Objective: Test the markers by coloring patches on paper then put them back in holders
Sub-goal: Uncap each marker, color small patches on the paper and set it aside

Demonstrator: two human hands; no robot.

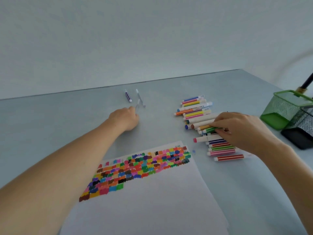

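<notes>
Of the two hands, the right hand (243, 131) pinches a green marker (212, 129) lying crosswise in the pile near the worktop's right edge, while the left hand (126, 118), loosely curled around something blurred, sits farther off.

The pale grey desk (152, 102) carries a white paper sheet with coloured patches (152, 192), a heap of striped markers (203, 119), and green (284, 111) and black mesh holders (303, 131).

markers (203, 122) lie in a loose row on their sides at right, mostly striped barrels with white caps. purple marker (128, 96) lies apart, far centre. paper (152, 200) flat, near edge, top band filled with coloured patches (138, 167). green mesh holder (286, 109) and black holder (303, 131) stand upright, touching, far right.
</notes>
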